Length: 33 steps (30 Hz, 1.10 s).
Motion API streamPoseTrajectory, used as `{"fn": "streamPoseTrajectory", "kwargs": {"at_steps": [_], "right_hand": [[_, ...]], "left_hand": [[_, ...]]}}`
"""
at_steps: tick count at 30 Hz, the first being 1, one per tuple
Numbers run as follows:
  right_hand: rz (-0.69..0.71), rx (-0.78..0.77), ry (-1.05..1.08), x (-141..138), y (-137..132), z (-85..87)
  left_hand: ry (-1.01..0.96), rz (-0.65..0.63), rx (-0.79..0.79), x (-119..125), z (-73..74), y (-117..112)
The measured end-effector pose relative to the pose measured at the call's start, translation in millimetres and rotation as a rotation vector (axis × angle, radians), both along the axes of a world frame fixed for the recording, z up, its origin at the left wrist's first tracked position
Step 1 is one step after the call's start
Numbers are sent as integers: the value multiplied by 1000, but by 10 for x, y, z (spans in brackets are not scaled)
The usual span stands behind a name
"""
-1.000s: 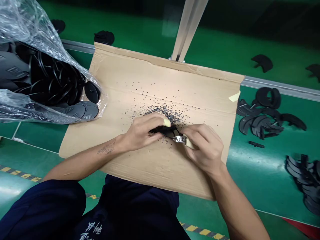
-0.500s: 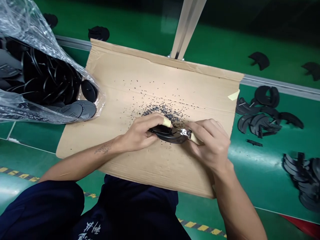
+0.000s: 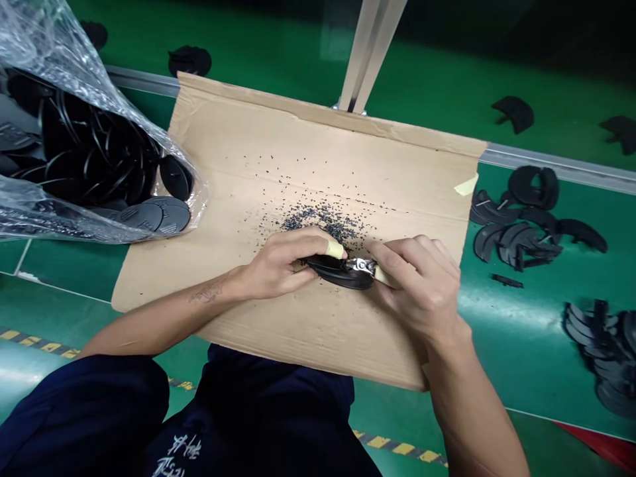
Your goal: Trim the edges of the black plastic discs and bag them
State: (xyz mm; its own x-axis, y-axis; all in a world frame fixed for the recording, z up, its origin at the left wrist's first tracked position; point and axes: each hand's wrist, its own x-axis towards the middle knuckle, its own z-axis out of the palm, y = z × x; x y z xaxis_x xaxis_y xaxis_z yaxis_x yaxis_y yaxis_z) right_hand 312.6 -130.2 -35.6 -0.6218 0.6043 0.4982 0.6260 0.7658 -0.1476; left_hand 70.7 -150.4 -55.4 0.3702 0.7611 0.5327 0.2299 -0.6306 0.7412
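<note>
1. On a flattened cardboard sheet (image 3: pixel 213 199) laid over a green bench (image 3: pixel 571 86), both hands work close together, just below the sheet's middle.
2. The left hand (image 3: pixel 281 262) is closed around a curved black plastic part (image 3: pixel 338 273), its fingers wrapped over the top. A cream finger cot (image 3: pixel 335 249) covers one fingertip.
3. The right hand (image 3: pixel 420 285) is clenched on small steel nippers (image 3: pixel 364 266), whose head sits against the part's edge.
4. Progress, as judged from the layout: black crumbs (image 3: pixel 322 218) are scattered across the cardboard, densest just above the hands and thinning toward the far edge. A clear plastic bag (image 3: pixel 64 79) at the left holds a large heap of black parts (image 3: pixel 94 159), with round discs (image 3: pixel 159 215) at its mouth. Right of the sheet, a loose group of black pieces (image 3: pixel 517 242) and a stacked batch (image 3: pixel 596 341) lie on the bench. The bagged heap looks the larger.
5. Hidden: the nippers' handles are buried in the right hand, and the left fingers cover part of the piece. The blades' exact contact point is hard to make out, black against black. The bag's contents cannot be counted, and the stacked batch runs off the frame's right edge.
</note>
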Motion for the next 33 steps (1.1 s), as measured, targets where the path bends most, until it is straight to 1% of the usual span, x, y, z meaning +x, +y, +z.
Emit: {"fn": "streamPoseTrajectory", "kwargs": {"at_steps": [4, 12, 16, 19, 21, 25, 26, 28, 30, 33], "right_hand": [[-14, 30, -7, -27, -7, -2], [-29, 96, -13, -40, -38, -14], [-48, 159, -48, -41, -74, 27], [-59, 177, -84, -44, -106, 70], [-48, 130, -74, -44, -116, 78], [-12, -142, 73, -33, -83, 29], [-27, -176, 90, -31, -66, 14], [-73, -158, 63, -28, -33, -6], [-79, -109, 13, -25, -5, -10], [-63, -79, 1, 2, 33, -23]], "left_hand": [[-12, -27, -3, 2, 11, -2], [-52, -19, -22, 16, -27, -14], [-79, -34, -18, 13, -40, -27], [-85, -37, -34, 11, -37, -42], [-85, -31, -42, 8, -30, -43], [-78, -12, -31, 7, -14, -29], [-61, -2, -26, 13, -9, -28], [1, 14, -21, 36, 12, -36], [75, 13, -35, 61, 56, -48], [137, -13, -89, 41, 182, -11]]}}
